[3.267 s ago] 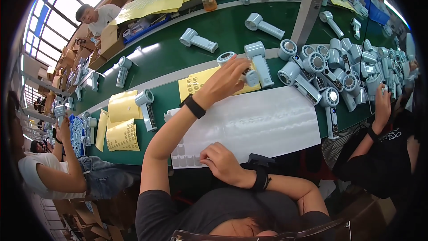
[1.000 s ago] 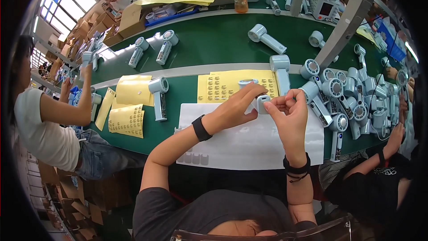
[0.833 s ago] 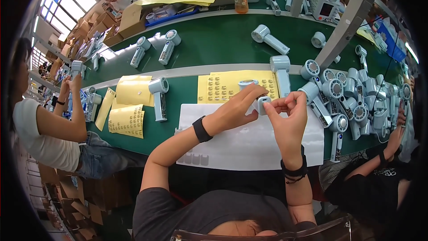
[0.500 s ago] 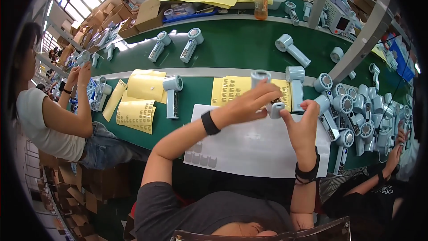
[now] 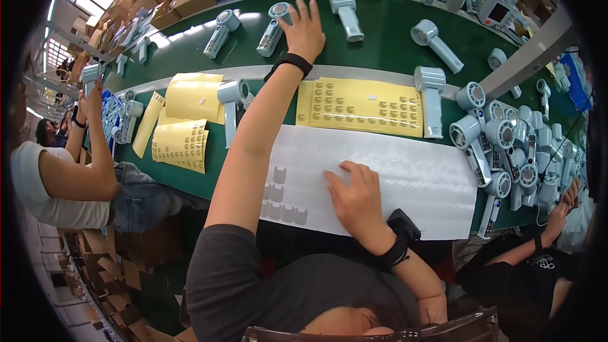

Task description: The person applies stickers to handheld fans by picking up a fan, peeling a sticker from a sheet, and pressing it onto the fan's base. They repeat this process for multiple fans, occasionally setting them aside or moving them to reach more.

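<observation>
My left hand [image 5: 305, 33] reaches out over the green belt, fingers spread and holding nothing. Its fingertips are beside the round head of a light-blue handheld fan [image 5: 271, 37]; whether they touch it I cannot tell. Just right of that hand, another handheld fan [image 5: 348, 20] lies on the belt. My right hand [image 5: 358, 199] rests over a white sheet [image 5: 418, 183], thumb and fingers apart with nothing in them. Grey cut-out shapes [image 5: 278, 214] mark the sheet's left end. Beyond it lies a yellow sticker sheet [image 5: 361, 107], with a fan [image 5: 432, 98] at its right end.
Many fans are heaped [image 5: 506, 145] at the right. More yellow sheets [image 5: 180, 145] and a standing fan [image 5: 233, 104] are to the left. A metal post [image 5: 525, 57] slants up at the right. Co-workers sit on both sides; one person's hand [image 5: 560, 212] is near the heap.
The fan that was between my hands now lies on the belt. My left hand has moved forward and left; my right has come down onto the white sheet. The view has shifted.
</observation>
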Motion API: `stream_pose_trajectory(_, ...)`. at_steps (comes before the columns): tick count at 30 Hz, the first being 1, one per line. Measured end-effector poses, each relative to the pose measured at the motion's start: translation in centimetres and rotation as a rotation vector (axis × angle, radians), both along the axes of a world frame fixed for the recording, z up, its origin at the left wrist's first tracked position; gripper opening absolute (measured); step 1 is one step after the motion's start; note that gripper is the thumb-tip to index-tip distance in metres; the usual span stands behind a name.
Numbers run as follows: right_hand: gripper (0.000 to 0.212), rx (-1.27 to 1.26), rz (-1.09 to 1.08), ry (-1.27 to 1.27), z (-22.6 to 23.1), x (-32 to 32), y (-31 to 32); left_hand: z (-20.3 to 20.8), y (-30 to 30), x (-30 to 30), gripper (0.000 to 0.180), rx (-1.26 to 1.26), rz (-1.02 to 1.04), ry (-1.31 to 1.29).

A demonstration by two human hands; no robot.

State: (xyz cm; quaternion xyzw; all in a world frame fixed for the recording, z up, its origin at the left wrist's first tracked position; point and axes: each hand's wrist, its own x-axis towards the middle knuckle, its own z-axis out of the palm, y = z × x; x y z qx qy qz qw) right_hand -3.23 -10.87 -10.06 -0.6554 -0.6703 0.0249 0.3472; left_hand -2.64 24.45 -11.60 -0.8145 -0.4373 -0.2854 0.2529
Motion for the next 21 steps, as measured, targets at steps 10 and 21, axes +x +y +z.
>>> stream_pose_trajectory(10, 0.024, -0.062, 0.08, 0.156, -1.1, -7.4, 3.8, -0.4, 2.4, -10.2, 0.051, -0.432, 0.039, -0.219)
stream_pose_trajectory(21, 0.019, 0.019, -0.005, 0.11, -1.8, -8.1, 4.7, 7.1, -8.4, -10.9, 0.031, -0.769, -0.662, -1.191)
